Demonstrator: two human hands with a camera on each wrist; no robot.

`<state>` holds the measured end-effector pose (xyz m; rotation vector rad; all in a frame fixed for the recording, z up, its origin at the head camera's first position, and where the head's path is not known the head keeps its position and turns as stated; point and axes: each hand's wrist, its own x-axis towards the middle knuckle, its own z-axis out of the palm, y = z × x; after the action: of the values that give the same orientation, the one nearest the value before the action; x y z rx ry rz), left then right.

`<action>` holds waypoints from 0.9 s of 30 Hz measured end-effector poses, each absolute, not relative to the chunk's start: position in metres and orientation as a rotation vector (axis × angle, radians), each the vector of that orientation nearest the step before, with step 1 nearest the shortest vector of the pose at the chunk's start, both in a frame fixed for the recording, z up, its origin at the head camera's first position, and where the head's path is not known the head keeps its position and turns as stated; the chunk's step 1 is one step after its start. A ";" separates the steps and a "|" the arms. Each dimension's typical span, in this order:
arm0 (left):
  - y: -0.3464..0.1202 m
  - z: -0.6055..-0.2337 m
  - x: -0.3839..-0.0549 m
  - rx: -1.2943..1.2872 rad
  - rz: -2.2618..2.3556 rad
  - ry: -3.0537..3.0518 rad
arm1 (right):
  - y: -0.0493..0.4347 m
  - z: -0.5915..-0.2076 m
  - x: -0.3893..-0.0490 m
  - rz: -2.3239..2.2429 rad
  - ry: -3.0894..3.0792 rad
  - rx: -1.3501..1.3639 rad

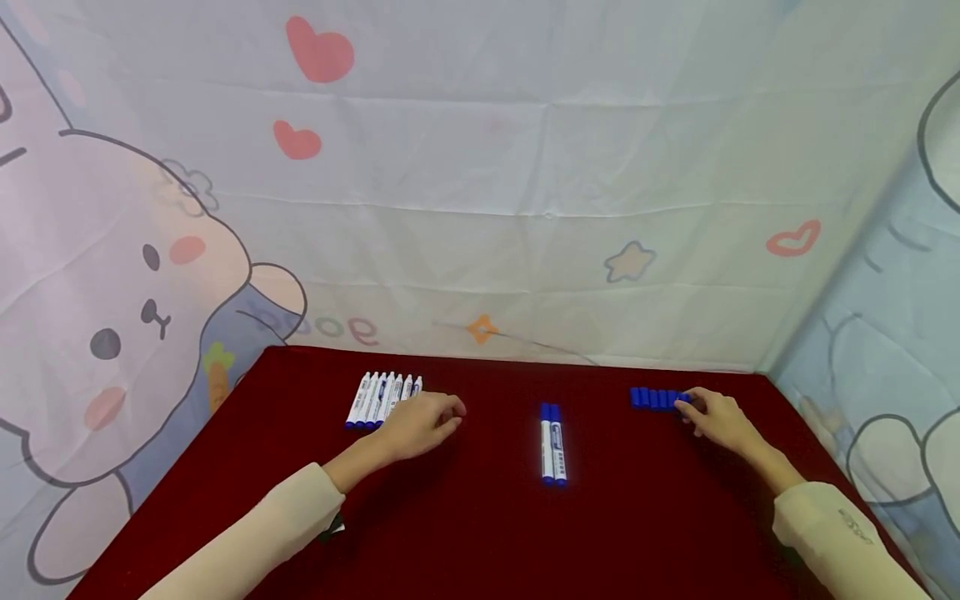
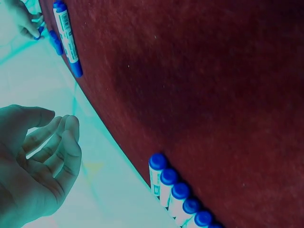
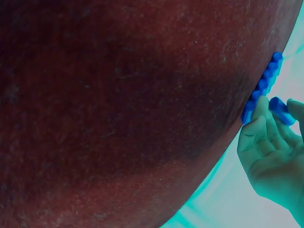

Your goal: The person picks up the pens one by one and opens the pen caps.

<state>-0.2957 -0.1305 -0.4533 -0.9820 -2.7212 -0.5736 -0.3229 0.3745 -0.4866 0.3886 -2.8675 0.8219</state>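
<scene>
My right hand pinches a blue marker cap between thumb and fingers, at the right end of a row of blue caps. In the right wrist view, this cap is tilted and apart from the row. My left hand holds nothing, its fingers loosely bent, just right of several white markers lying side by side. These have bare tips at the far end and blue ends toward me; the hand partly hides them in the head view. Two capped markers lie together between the hands.
Dark red cloth covers the table. A printed fabric backdrop rises behind its far edge and along both sides. Under my left sleeve a small dark and white thing shows; its kind is unclear.
</scene>
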 end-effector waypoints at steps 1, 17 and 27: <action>-0.129 -0.454 -0.295 -0.984 -0.573 -2.726 | 0.376 -0.487 -0.324 0.849 -2.863 0.351; -0.100 -0.464 -0.296 -1.037 -0.587 -2.756 | 0.390 -0.491 -0.338 1.226 -2.839 -0.044; -0.077 -0.472 -0.296 -1.050 -0.622 -2.782 | 0.391 -0.495 -0.341 1.286 -2.858 -0.186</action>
<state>-0.2961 -0.0766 -0.4716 -1.0501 -2.7816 -0.6218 -0.3414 0.3912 -0.4947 -0.1860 -2.8577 1.2856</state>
